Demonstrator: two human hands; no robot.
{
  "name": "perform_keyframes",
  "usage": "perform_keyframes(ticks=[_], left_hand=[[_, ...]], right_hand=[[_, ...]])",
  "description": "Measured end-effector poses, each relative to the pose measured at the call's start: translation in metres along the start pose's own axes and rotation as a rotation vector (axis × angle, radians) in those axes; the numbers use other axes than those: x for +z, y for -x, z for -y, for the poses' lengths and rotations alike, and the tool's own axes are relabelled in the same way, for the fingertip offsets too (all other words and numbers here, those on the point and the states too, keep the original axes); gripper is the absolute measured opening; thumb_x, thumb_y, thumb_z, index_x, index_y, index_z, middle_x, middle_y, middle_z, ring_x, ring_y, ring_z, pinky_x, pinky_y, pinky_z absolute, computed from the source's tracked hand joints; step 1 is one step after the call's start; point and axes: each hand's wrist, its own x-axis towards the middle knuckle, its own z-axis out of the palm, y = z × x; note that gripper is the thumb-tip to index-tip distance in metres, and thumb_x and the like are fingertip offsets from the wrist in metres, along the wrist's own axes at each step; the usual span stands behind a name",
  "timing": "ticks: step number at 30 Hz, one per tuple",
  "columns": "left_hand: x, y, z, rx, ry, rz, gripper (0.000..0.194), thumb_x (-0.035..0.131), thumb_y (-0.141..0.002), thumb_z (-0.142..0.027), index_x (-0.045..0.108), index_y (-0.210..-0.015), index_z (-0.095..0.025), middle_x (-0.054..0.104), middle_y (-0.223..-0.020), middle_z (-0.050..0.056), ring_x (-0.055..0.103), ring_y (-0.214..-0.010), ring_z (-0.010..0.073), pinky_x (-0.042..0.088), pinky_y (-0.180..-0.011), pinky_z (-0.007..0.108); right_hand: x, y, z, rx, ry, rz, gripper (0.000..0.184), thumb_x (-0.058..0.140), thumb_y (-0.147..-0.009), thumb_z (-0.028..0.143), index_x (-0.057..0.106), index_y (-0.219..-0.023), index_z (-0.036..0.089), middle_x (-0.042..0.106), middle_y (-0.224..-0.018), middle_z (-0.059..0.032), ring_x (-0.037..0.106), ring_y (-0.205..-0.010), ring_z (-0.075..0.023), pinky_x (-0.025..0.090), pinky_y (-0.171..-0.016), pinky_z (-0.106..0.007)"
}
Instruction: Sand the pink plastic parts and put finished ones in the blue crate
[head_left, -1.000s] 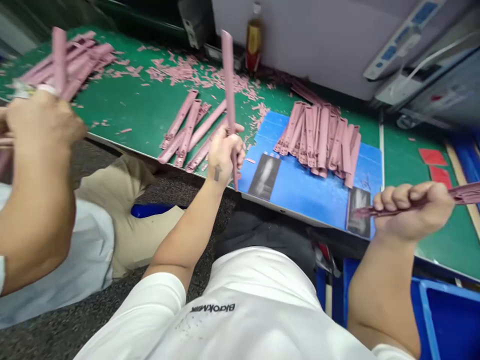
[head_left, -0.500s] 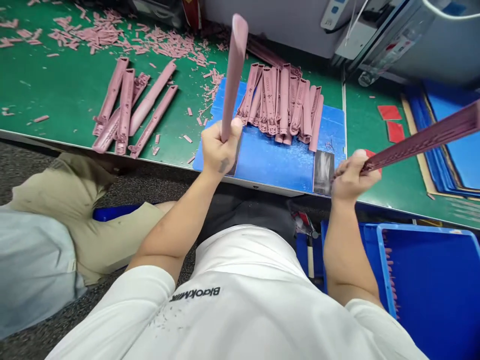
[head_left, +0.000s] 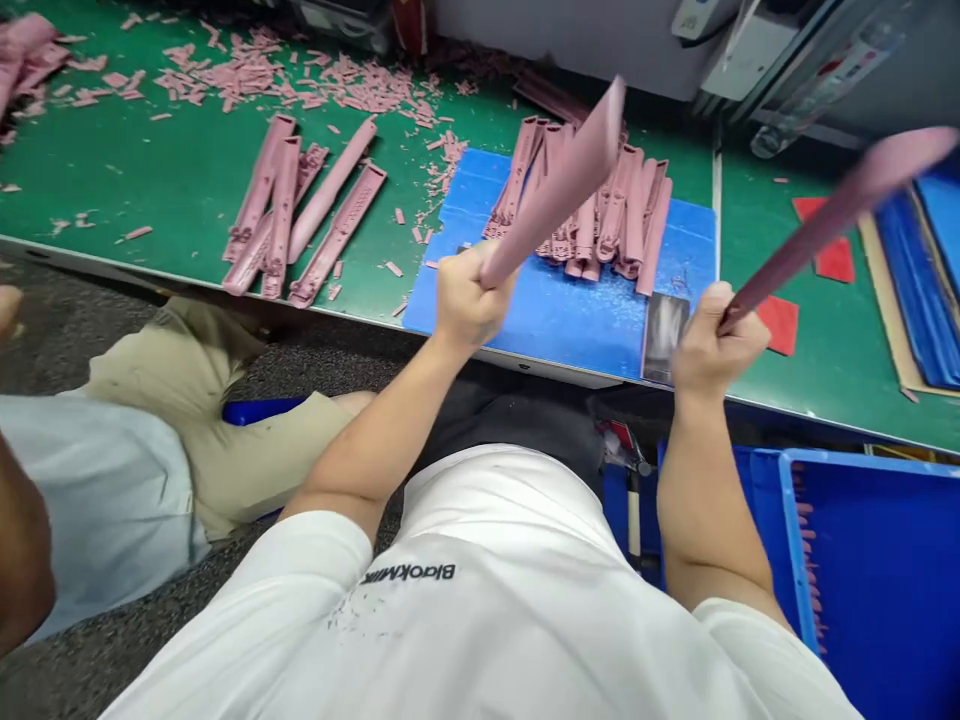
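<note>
My left hand (head_left: pixel 472 295) is closed round the lower end of a long pink plastic strip (head_left: pixel 559 190), which slants up to the right. Its smooth outer face shows. In my right hand (head_left: pixel 718 340) is a second long pink plastic strip (head_left: pixel 817 230), also tilted up to the right and blurred at its far end. Behind my left hand, a pile of similar pink strips (head_left: pixel 622 215) lies on a blue sheet (head_left: pixel 577 325), partly hidden by the held strip. A dark picture card (head_left: pixel 664 335) lies at the sheet's front edge, beside my right hand.
More pink strips (head_left: pixel 281 215) lie on the green table (head_left: pixel 112 170) at left, with pink scraps (head_left: pixel 330 85) scattered behind. Red squares (head_left: pixel 780 325) and blue boards (head_left: pixel 919 290) are at right. Below stands a blue bin (head_left: pixel 885 570). A co-worker's legs (head_left: pixel 240 430) are at left.
The strip in my left hand has swung from near upright to a rightward slant. My right hand has turned its strip more upright. At left, a co-worker's arm and more pink strips have come into view.
</note>
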Motion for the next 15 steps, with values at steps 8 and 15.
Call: perform_keyframes(ticks=[8, 15], left_hand=[[-0.012, -0.003, -0.004, -0.008, 0.207, -0.120, 0.081, 0.085, -0.101, -0.057, 0.023, -0.060, -0.025, 0.018, -0.053, -0.008, 0.016, -0.044, 0.0073, 0.013, -0.045, 0.031], [-0.027, -0.010, -0.003, -0.018, 0.301, -0.226, 0.073, 0.076, -0.110, -0.049, 0.020, -0.069, -0.027, 0.007, -0.059, -0.011, 0.008, -0.043, 0.0056, 0.008, -0.043, 0.031]], right_hand=[[-0.023, -0.004, -0.003, 0.076, -0.284, -0.171, 0.075, 0.072, -0.101, 0.078, 0.023, -0.069, 0.031, 0.014, -0.055, 0.0131, 0.011, -0.043, -0.0071, 0.016, -0.039, -0.027], [-0.040, -0.016, -0.015, 0.159, -0.433, -0.294, 0.051, 0.062, -0.111, 0.039, 0.030, -0.072, 0.030, 0.017, -0.054, 0.0136, 0.011, -0.044, -0.0063, 0.012, -0.040, -0.024]])
